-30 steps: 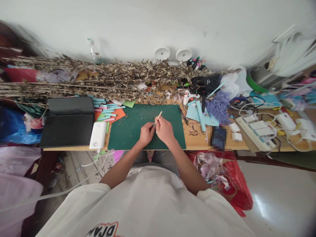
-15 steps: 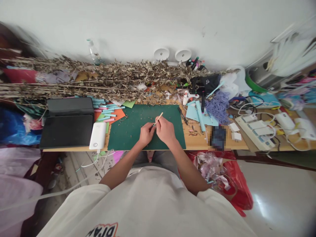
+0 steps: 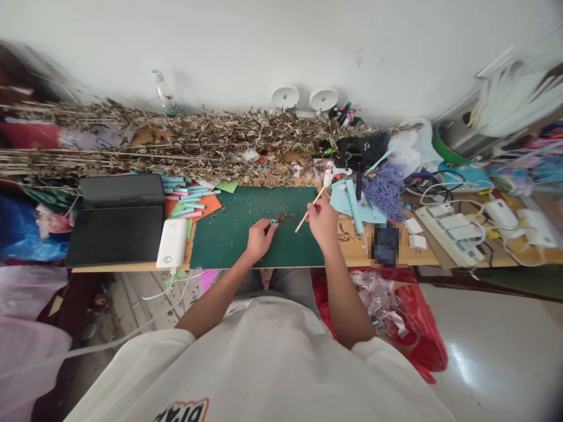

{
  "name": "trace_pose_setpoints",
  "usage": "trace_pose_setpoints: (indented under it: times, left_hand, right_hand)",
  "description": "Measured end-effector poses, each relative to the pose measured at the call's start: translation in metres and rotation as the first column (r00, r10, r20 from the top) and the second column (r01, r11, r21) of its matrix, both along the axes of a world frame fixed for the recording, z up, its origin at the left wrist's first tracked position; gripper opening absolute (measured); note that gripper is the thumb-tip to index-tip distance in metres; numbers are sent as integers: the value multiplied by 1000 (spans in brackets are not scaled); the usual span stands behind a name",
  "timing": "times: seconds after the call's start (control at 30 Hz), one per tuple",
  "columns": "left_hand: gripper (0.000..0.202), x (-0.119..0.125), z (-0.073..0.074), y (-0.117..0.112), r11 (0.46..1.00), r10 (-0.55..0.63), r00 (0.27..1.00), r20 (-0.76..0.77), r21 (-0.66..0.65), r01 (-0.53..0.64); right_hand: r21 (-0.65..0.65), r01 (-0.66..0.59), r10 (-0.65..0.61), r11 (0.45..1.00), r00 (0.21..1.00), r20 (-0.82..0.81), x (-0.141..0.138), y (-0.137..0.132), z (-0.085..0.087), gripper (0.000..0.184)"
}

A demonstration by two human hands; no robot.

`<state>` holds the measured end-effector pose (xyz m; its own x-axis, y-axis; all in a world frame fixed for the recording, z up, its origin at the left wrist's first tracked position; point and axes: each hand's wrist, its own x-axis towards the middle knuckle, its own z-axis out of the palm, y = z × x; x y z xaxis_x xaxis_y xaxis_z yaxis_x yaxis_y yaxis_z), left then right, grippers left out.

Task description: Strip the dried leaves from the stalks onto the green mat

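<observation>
My left hand (image 3: pixel 258 239) rests on the green cutting mat (image 3: pixel 229 234), fingers pinched on a small light-blue roll (image 3: pixel 271 223) beside a dark scrap pile (image 3: pixel 285 217). My right hand (image 3: pixel 323 221) hovers over the mat's right edge, closed on a thin wooden stick (image 3: pixel 309 210) that slants up toward the back. The two hands are apart.
A white power bank (image 3: pixel 171 243) and a black case (image 3: pixel 116 220) lie left of the mat. Dried twigs (image 3: pixel 176 140) fill the back. A glue gun (image 3: pixel 335 172), light-blue paper (image 3: pixel 347 199), purple cords (image 3: pixel 386 187) and a power strip (image 3: pixel 457 231) sit right. A red bag (image 3: pixel 409 322) hangs below.
My right hand has pulled away to the right with the stick, separating from the left hand, which stays on the mat holding the blue roll.
</observation>
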<state>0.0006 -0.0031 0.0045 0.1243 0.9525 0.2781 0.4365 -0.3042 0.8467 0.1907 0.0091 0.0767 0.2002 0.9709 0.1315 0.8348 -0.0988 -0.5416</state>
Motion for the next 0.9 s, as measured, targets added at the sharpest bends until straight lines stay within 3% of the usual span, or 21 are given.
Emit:
trace_pose_setpoints:
  times: [0.1,0.33,0.67,0.9]
  left_hand:
    - [22,0,0,0,1000,6,1000,-18,1,-6]
    - [22,0,-1,0,1000,7,1000,-24,5,-6]
    - [20,0,-2,0,1000,3,1000,-22,6,-3]
    - [19,0,-3,1,1000,5,1000,-20,6,-4]
  right_hand:
    - [-86,82,-78,993,996,47,7,4,-13,23]
    - [-157,105,-74,982,978,193,1,-3,-33,23]
    - [-160,-11,37,987,987,156,-3,-3,-41,30]
    - [-80,-56,67,995,987,146,7,-10,-41,26]
